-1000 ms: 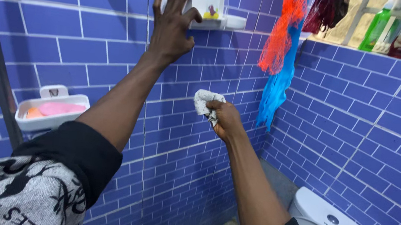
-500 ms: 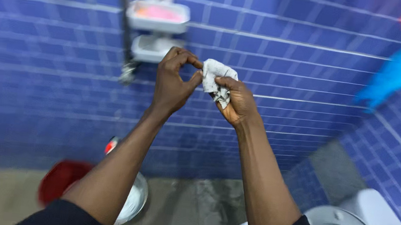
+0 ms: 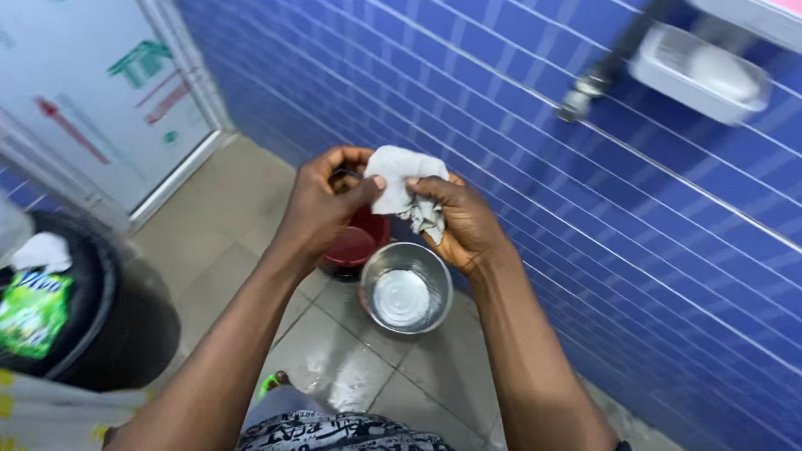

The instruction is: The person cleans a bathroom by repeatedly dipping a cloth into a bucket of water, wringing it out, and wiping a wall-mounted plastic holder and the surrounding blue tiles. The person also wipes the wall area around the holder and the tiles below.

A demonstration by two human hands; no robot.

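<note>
I had both hands closed on a crumpled white cloth [image 3: 405,174], left hand [image 3: 320,208] pinching one edge, right hand [image 3: 459,224] gripping the other, held above a round steel bowl [image 3: 405,287] and red bucket [image 3: 352,247] on the tiled floor [image 3: 336,354].

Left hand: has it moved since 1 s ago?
Yes. The left hand came off the high white wall shelf and dropped well below the soap dishes on the wall, now gripping the cloth with the right hand.
</note>
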